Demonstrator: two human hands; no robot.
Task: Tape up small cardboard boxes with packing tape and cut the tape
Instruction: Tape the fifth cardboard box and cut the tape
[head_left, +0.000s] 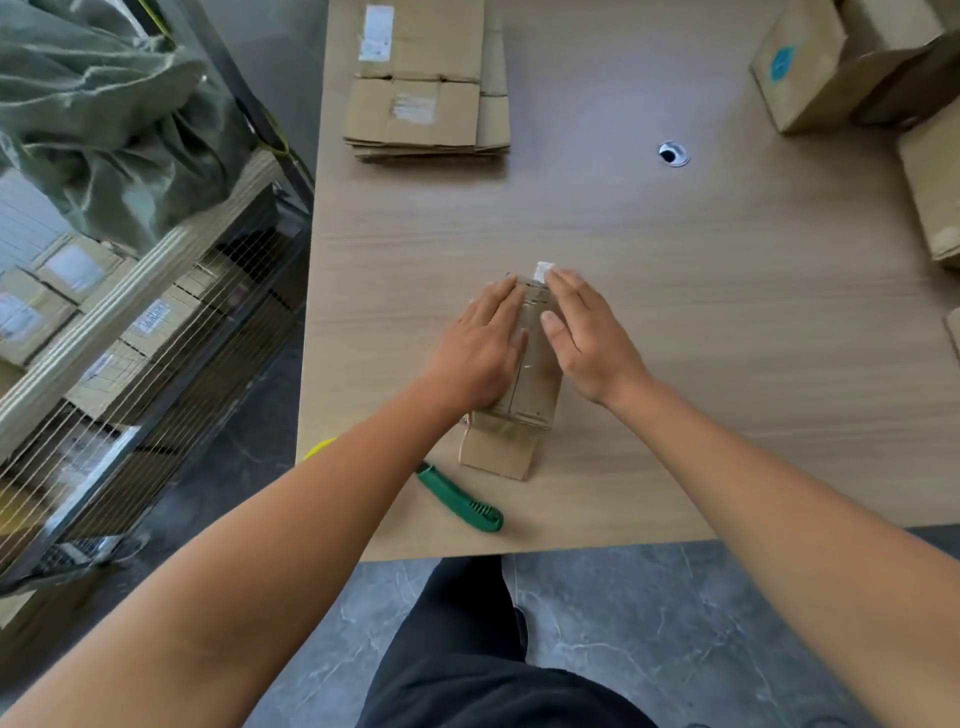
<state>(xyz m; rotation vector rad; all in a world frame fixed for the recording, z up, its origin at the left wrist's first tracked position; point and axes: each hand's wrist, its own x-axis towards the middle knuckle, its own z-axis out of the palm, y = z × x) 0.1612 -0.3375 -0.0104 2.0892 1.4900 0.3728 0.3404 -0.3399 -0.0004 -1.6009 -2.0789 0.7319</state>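
Note:
A small cardboard box (532, 384) stands on the wooden table (675, 291) in front of me, with clear tape along its top seam and a tape end sticking out at its far edge. My left hand (480, 348) lies flat on the left half of the box top, fingers straight. My right hand (584, 332) presses flat on the right half, fingertips near the far edge. A green utility knife (460, 501) lies on the table just left of the box, partly under my left forearm. A yellow object (318, 447), mostly hidden by my arm, shows at the table's left edge.
A stack of flattened cardboard boxes (428, 88) lies at the far left of the table. Assembled boxes (841, 62) stand at the far right. A cable hole (674, 154) sits mid-table. Left of the table stands a wire cart (156, 332) with boxes and a green sack (104, 119).

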